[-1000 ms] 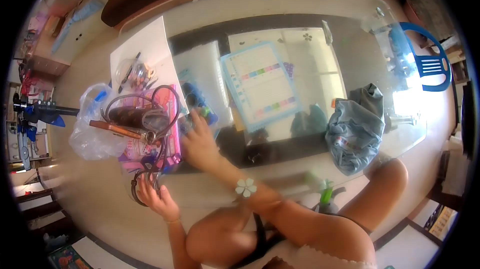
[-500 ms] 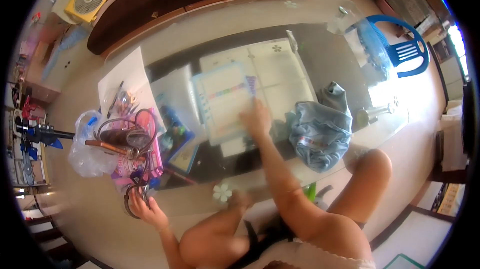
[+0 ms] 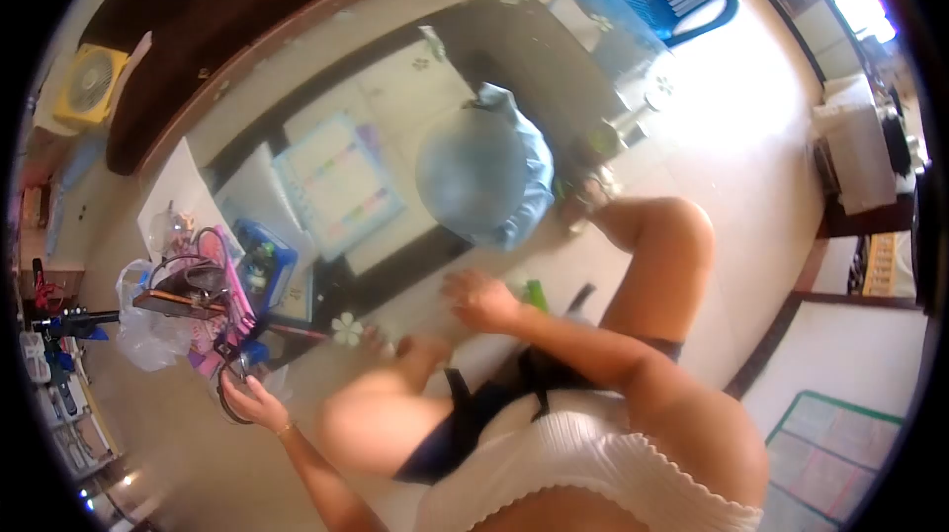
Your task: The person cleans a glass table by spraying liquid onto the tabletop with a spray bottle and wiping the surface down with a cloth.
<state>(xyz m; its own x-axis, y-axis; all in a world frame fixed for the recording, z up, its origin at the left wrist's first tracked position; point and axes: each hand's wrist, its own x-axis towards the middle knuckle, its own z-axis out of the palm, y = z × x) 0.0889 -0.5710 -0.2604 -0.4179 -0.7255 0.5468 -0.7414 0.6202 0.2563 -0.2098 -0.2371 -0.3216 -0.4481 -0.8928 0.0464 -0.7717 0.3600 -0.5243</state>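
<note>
My left hand (image 3: 255, 401) is at the left end of the glass table (image 3: 583, 87), its fingers closed round a dark strap (image 3: 229, 389) hanging below a small brown handbag (image 3: 188, 287). The bag lies on a pink packet (image 3: 240, 303) beside a clear plastic bag (image 3: 148, 324). My right hand (image 3: 481, 301) is just over the near table edge, above my lap, slightly blurred, with loosely spread fingers and nothing visible in them. Beyond it a light blue cloth bundle (image 3: 534, 181) rests on the glass, its left part a smeared round patch.
A pale blue-edged sheet (image 3: 341, 181), a blue book (image 3: 272, 270) and white paper (image 3: 178, 191) lie on the table's left half. A blue plastic chair (image 3: 667, 8) stands at the far right, a yellow fan (image 3: 91, 85) at the far left.
My view has turned, so the table sits further left and higher. My right hand has drawn back from the pale sheet to the near table edge. My left hand stays at the strap.
</note>
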